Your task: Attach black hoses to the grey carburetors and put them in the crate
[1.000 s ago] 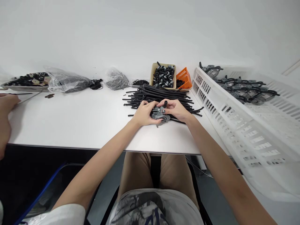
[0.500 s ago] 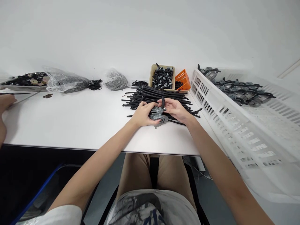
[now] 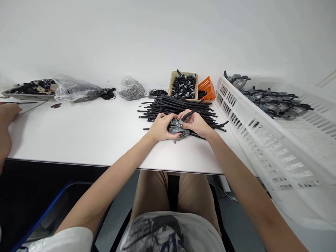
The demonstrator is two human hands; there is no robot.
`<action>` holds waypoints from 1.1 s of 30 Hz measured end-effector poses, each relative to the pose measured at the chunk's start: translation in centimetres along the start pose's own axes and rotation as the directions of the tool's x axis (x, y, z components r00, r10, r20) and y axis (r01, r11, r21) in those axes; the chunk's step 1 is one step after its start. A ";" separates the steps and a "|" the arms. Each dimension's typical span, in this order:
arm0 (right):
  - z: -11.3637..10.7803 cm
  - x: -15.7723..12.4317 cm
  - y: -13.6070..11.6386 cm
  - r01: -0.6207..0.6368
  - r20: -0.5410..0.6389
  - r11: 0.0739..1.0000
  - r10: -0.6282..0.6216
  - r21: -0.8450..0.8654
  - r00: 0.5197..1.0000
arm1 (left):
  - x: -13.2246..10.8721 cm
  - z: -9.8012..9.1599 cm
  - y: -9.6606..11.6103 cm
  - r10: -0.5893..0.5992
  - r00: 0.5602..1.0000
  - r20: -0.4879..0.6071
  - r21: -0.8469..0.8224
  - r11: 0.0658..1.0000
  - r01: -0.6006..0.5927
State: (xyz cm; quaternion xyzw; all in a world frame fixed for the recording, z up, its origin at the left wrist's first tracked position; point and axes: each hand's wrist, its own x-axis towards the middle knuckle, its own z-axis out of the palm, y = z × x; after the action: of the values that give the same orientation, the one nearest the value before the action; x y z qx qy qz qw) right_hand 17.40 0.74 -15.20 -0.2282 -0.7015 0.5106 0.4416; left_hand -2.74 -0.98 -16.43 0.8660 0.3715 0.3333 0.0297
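Observation:
A grey metal carburetor is held just above the front of the pile of black rubber hoses. My left hand is closed around its left side, thumb at the front. My right hand pinches with thumb and fingers at the top right of the carburetor, at the base of a short black rubber hose. That hose sticks out tilted up and to the right. My fingers hide part of the joint between hose and carburetor.
Behind the hoses stand a beige bin of small hose parts and an orange basket. A white crate holding several carburetors stands right. Bagged parts and a filled tray line the wall. Another person's hand holds a thin tool at left.
The short hose on the carburetor has gone from upright to leaning right, and my right hand's fingers have shifted around its base. My left hand keeps its grip.

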 end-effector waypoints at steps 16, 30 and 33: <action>-0.4 -0.3 -0.3 -0.079 0.069 0.980 0.068 0.183 0.995 | 0.0 -0.1 0.0 -0.004 1.000 -0.003 0.007 1.000 0.004; -0.3 -0.2 -0.8 -0.109 0.111 0.990 0.099 0.090 0.989 | 0.0 -0.2 0.1 -0.001 1.000 0.010 0.000 1.000 0.001; -0.4 -0.2 -0.9 -0.105 0.147 0.988 0.088 0.117 0.985 | 0.0 -0.2 0.2 -0.005 1.000 0.009 0.008 1.000 0.005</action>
State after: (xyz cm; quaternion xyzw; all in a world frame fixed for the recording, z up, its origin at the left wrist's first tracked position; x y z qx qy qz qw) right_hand 17.94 0.42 -14.43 -0.1972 -0.6862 0.5889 0.3788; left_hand -2.79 -1.15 -16.21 0.8667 0.3747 0.3279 0.0288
